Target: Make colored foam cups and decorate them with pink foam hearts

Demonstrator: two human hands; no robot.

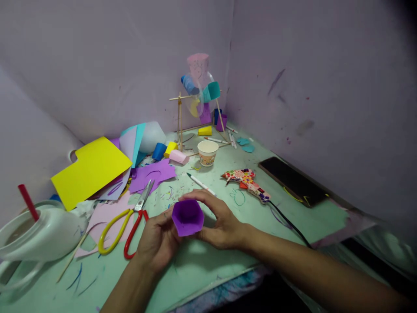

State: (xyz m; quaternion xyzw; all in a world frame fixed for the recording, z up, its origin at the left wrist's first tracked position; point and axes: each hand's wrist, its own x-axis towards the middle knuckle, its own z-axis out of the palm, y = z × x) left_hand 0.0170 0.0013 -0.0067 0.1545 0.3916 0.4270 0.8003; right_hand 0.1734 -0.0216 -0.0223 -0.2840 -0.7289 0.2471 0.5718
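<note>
A small purple paper cup (188, 217), folded with an angular rim, is held over the near part of the table with its opening towards me. My left hand (160, 241) grips it from the left, and my right hand (220, 219) curls round its right and far sides. To the left lie scissors (140, 217) with one yellow and one red handle, their blades partly over a cut sheet of purple paper (153, 173). Just beyond my hands rests a marker (201, 184). On the right is a floral-patterned glue gun (246, 180) with a black cord.
At the back stands a stick frame (180, 124) carrying a wheel with coloured paper cups. A printed paper cup (207, 153), small paper pieces (178, 157) and a phone (291, 180) lie around. Yellow paper (94, 171) and a white teapot-like vessel (48, 234) occupy the left; walls close the back.
</note>
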